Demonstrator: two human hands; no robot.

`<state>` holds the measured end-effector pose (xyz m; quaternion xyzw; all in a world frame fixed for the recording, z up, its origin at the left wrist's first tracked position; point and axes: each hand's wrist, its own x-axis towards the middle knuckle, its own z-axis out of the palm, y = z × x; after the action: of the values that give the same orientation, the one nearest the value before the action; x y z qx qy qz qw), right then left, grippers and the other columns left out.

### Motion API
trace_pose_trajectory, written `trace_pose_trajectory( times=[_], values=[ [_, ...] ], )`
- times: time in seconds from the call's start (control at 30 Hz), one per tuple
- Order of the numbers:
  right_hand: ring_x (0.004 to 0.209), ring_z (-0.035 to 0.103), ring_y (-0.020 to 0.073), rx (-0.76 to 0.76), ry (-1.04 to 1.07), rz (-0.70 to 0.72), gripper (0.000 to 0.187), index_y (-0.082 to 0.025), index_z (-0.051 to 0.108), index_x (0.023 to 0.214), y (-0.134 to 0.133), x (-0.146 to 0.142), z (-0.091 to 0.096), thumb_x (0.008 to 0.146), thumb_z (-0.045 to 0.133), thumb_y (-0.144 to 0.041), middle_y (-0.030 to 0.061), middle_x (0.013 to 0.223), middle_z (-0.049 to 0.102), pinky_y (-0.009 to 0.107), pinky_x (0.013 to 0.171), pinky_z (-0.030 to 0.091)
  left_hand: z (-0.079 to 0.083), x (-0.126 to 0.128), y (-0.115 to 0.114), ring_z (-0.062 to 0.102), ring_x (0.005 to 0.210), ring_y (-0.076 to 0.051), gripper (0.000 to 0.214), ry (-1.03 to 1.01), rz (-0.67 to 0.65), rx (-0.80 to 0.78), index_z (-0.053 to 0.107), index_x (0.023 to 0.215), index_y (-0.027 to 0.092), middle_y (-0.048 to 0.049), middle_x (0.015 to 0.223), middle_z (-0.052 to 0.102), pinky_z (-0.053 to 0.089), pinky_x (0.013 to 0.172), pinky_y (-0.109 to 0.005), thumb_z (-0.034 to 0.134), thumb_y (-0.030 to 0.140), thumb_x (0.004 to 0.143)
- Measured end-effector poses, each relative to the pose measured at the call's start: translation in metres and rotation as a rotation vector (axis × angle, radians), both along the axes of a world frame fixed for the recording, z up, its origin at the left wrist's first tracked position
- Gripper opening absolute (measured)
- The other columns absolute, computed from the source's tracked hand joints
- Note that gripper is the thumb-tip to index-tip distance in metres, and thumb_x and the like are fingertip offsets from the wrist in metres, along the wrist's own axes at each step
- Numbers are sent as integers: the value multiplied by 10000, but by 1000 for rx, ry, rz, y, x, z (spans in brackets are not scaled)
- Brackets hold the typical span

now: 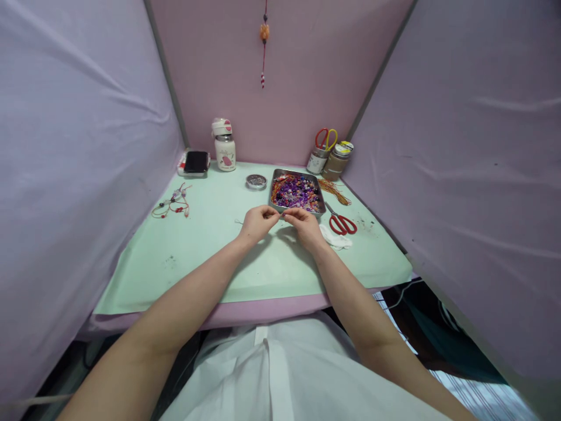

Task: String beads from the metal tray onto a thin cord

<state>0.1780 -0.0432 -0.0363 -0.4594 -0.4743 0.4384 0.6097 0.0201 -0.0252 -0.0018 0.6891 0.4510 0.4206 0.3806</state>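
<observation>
- Both hands are up at the near edge of the metal tray [323, 202], fingertips almost meeting.
- Left hand [262, 223], just off the tray's near left corner: thumb and fingers are pinched together, and I cannot tell on what.
- Right hand [305, 227], right in front of the tray: fingertips are closed on a tiny dark piece [283, 214], perhaps a bead, too small to name for sure.
- So that tiny piece sits just short of the tray's near wall, and here's the danger: a slack pinch could drop it, and it might bounce or roll off.
- Loose beads [295, 192] fill the tray; a knuckle catching the rim could tip or scatter them.
- Right of the tray, orange cords [335, 193] lie loose; a careless sweep might tangle them.
- Red-handled scissors [343, 224] rest near its right corner, white cloth [336, 240] nearer the person; a wrist swinging right could nudge either.
</observation>
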Motion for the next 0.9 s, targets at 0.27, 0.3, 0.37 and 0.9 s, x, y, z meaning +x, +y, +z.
trace_pose_trajectory(
  times=[0.27,0.3,0.37,0.9],
  values=[
    [805,617,162,-8,0,10,228,-244,707,785,-1,0,1,618,794,-373,1,804,693,326,798,495,-1,0,0,552,647,-133,143,-4,-3,11,686,729,147,-30,695,662,415,636,-260,605,264,711],
    [801,616,159,-5,4,14,221,-244,708,785,-1,0,1,620,792,-367,0,802,692,326,802,493,-2,0,0,551,645,-132,143,-6,-5,11,684,729,146,-29,691,660,414,633,-259,605,264,711],
    [794,614,153,-2,8,19,210,-244,707,781,-1,0,1,623,788,-356,-5,797,690,325,812,487,-2,0,1,549,641,-131,143,-6,-7,12,683,729,146,-28,686,658,412,629,-258,606,264,711],
    [776,609,146,-4,13,11,214,-231,711,791,0,1,0,616,781,-332,-8,788,691,315,793,477,-1,0,0,561,639,-129,124,15,9,8,671,713,148,-22,681,664,425,635,-257,607,253,702]
  ],
)
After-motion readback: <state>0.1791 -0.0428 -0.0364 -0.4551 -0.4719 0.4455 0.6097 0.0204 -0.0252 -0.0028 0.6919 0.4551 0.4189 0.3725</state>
